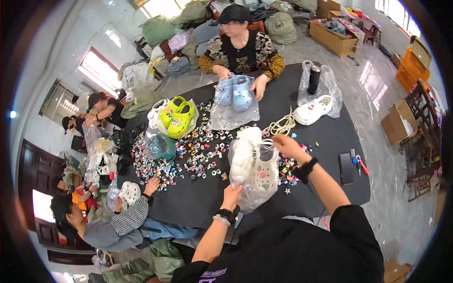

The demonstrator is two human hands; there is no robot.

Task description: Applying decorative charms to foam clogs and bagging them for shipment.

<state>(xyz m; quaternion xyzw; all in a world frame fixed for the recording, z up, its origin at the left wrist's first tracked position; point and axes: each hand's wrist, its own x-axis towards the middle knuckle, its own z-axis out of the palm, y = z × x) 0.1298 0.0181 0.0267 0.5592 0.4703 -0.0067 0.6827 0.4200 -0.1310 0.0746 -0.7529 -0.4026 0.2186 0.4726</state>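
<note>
At lower centre of the frame, the left hand [231, 195] holds the lower edge of a clear plastic bag [255, 177], its grip closed on the film. The bag contains a pair of white perforated foam clogs [264, 172] and stands just above the near edge of the black surface [198, 198]. The right hand [287, 144] is at the top right corner of the same bag, fingers pinched together on its opening; a black wristband [309, 166] sits on that wrist. Left of the bag, a wide scatter of small multicoloured shoe charms [198, 151] covers the middle of the surface. A pair of lime-green foam clogs [178, 117] lies in a clear bag at upper left of the scatter. A coil of cream cord [281, 125] lies just above the right hand. At upper right of the surface, a single white clog [312, 110] rests against a clear bag holding a black cylindrical bottle [314, 79]. A black phone [345, 168] lies flat at the right edge. At top centre, a second person presses both hands on a clear bag of pale blue clogs [236, 94]. At lower left, a third person's hand [152, 185] touches the charms.
</note>
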